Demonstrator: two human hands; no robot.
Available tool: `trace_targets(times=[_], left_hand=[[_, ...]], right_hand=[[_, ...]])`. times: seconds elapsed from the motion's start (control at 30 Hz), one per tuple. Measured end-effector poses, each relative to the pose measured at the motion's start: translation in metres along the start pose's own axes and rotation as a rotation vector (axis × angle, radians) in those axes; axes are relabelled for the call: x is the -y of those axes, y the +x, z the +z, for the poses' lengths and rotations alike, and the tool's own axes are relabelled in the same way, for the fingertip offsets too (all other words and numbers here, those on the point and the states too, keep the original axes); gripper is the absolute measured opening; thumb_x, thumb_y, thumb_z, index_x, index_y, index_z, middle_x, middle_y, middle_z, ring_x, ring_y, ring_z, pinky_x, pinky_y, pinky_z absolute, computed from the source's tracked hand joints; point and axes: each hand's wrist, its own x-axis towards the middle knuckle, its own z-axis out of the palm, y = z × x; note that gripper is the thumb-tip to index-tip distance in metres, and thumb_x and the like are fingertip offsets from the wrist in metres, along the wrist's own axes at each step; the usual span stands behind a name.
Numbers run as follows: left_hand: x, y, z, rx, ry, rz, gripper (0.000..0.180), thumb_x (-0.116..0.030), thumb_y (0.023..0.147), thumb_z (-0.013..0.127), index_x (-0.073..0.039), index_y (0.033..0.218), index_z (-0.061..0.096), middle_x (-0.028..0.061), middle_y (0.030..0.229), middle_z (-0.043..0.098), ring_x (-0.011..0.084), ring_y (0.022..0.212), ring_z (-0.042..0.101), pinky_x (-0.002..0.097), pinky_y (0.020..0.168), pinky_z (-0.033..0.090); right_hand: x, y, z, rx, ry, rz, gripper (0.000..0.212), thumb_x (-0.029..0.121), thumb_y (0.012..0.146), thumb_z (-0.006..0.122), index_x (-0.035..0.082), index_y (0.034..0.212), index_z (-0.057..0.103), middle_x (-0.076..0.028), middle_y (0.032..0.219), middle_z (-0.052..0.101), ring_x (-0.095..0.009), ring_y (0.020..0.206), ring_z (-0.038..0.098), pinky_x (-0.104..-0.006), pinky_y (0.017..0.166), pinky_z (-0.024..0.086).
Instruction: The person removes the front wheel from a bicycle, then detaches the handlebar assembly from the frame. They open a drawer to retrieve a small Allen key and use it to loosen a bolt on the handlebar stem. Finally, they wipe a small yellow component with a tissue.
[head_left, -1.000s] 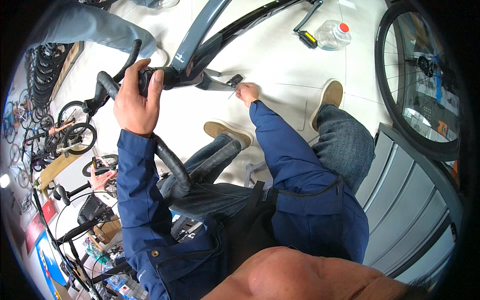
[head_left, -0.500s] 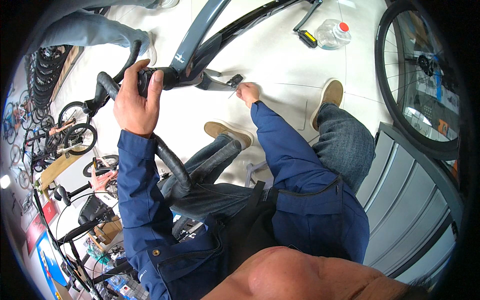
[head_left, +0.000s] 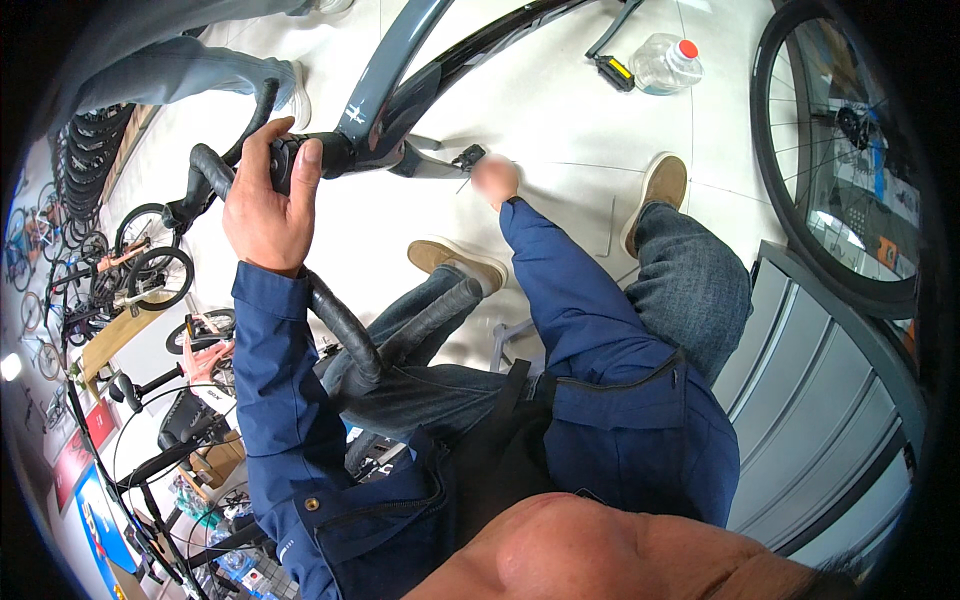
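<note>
My left hand [head_left: 268,205] is wrapped over the stem area of the black drop handlebar [head_left: 213,170], thumb on one side and fingers on the other. From there the dark grey bike frame [head_left: 395,65] runs up and away, with its fork [head_left: 430,167] low near the floor. At the fork's end is a small black brake caliper [head_left: 468,157]. Close beside it is my right hand [head_left: 495,182], blurred, its fingers drawn together. A thin dark rod shows by the fingertips; what it is cannot be made out.
A clear plastic jug with a red cap [head_left: 668,65] stands beside the pedal [head_left: 614,74]. At right, a bicycle wheel [head_left: 765,150] rests by a grey slatted cabinet [head_left: 800,380]. Another person's legs [head_left: 180,75] are at upper left. Several bikes [head_left: 150,260] line the left side.
My left hand has shifted very slightly with the handlebar. My right hand stays beside the caliper and now looks blurred.
</note>
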Motion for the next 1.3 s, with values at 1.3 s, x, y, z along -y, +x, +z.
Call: trace_targets(times=[1.3], left_hand=[[0.043,-0.025,0.011,-0.090,0.119,0.464,0.062,-0.038,0.089,0.078,-0.005,0.137,0.056,0.0259,0.141,0.054,0.0466,0.131,0.052,0.0537,0.110,0.042]], right_hand=[[0.510,-0.576,-0.486,-0.782,-0.230,-0.964,0.014,0.013,0.100,0.068,0.006,0.111,0.066,-0.001,0.093,0.073,-0.005,0.073,0.062,-0.0209,0.059,0.049]])
